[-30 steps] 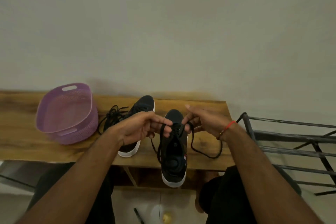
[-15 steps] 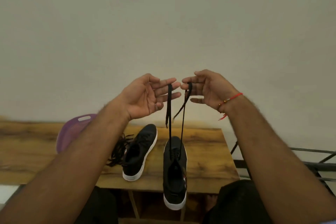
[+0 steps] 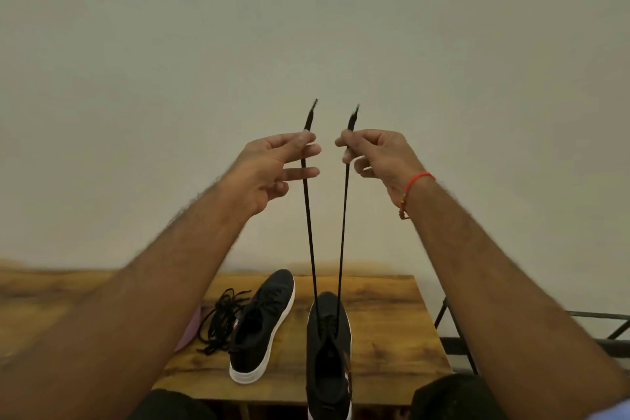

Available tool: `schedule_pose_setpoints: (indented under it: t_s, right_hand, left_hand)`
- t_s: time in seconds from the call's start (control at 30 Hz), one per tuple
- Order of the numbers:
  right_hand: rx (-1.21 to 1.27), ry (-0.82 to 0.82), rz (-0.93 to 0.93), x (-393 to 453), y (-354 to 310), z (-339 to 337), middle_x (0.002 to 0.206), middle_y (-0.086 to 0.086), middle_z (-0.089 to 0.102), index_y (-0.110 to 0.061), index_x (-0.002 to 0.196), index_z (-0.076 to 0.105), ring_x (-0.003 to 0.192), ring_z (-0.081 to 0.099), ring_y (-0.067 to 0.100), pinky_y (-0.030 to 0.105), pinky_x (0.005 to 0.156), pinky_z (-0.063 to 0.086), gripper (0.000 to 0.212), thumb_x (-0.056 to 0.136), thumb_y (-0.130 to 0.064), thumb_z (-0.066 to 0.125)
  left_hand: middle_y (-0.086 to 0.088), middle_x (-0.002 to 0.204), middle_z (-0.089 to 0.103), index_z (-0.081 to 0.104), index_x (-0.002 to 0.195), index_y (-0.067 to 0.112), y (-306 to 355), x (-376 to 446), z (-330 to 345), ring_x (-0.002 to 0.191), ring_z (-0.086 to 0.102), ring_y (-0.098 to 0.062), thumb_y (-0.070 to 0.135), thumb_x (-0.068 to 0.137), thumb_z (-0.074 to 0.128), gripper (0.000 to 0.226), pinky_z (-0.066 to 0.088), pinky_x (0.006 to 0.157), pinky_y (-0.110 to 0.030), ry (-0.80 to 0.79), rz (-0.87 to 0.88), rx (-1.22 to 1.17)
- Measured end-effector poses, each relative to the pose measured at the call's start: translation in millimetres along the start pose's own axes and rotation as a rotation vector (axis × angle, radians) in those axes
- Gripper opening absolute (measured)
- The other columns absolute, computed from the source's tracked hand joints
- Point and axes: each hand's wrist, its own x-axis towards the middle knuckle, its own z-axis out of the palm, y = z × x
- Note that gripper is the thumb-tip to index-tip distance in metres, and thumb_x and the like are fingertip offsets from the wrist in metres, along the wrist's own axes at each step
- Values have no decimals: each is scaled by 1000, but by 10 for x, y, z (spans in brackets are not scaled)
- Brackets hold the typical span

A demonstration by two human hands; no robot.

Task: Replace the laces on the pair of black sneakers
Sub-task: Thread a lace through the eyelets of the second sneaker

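Note:
Two black sneakers with white soles lie on the wooden table (image 3: 392, 327). The right sneaker (image 3: 329, 361) sits at the front edge with a black lace (image 3: 342, 232) threaded through its lower eyelets. Both lace ends run straight up, taut. My left hand (image 3: 276, 170) pinches the left strand near its tip, high above the table. My right hand (image 3: 375, 155) pinches the right strand at the same height. The left sneaker (image 3: 260, 324) lies unlaced beside it. A loose tangle of black laces (image 3: 221, 320) rests to its left.
A sliver of the purple basket (image 3: 189, 331) shows behind my left forearm. A dark metal rack (image 3: 453, 327) stands to the right of the table. A plain wall fills the background.
Both hands have risen from the sneaker's eyelets to high above the table, pulling the two lace ends up and taut. The view has tilted upward.

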Motion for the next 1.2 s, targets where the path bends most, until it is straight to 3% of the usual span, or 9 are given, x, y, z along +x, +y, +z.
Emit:
schedule_pose_setpoints:
  t_s: [0.1,0.2,0.37,0.53,0.7,0.87,1.0,1.1,1.2]
  right_hand:
    - [-25,116,-36,73,-60,32,77,-13,64,-20,93,79,62,47,8,24,65,44,24,92,-41,68]
    - [16,175,-51,154,-115,58,86,-13,70,-20,97,78,69,54,9,25,71,46,21,88,-38,74]
    - [75,233,-140,258,-193,111,81,0,74,-14,102,77,63,58,3,12,60,46,17,90,-25,73]
    - [56,231,-208,312,-207,175,78,4,76,-12,101,75,76,69,8,25,74,54,15,90,-21,73]
    - [30,220,-200,337,-189,168,75,1,75,-18,94,76,77,66,15,33,80,57,14,91,-30,71]
    - [21,226,-205,309,-212,126,89,-7,75,-21,97,78,89,68,8,25,85,54,15,88,-32,75]
    - [-10,243,-207,317,-252,137,100,-14,74,-27,93,78,103,65,4,30,96,50,14,84,-37,79]
    - [-76,286,-259,322,-273,148,124,-19,66,-33,89,78,126,52,3,45,115,35,12,82,-43,77]
    - [-164,299,-302,301,-308,159,151,-17,45,-35,91,78,152,15,11,54,122,13,11,84,-43,75]
  left_hand:
    - [12,97,69,79,101,26,34,57,26,67,63,-10,48,88,74,27,28,46,-19,142,56,88]
    - [14,107,66,78,101,25,62,152,62,71,51,-11,45,89,73,24,34,49,-20,173,101,97]
    - [10,103,72,74,106,22,61,268,141,68,50,-10,38,92,73,21,38,49,-20,154,130,16]
    - [11,99,71,73,110,20,45,306,228,64,48,-10,36,93,73,23,39,52,-21,158,173,32]
    - [13,101,68,74,114,28,15,311,265,74,47,-12,38,96,68,22,42,63,-26,135,204,74]
    - [14,100,68,74,109,27,86,280,289,77,54,-11,42,94,69,21,46,70,-27,172,275,117]
    - [14,108,70,72,102,29,123,292,300,99,65,-5,39,92,73,14,51,88,-31,228,399,180]
    - [13,140,57,70,93,38,127,304,300,134,48,-9,40,91,74,5,37,112,-37,295,538,303]
    - [8,168,18,70,91,45,124,335,281,157,-4,-20,45,90,74,4,-6,120,-48,383,692,551]
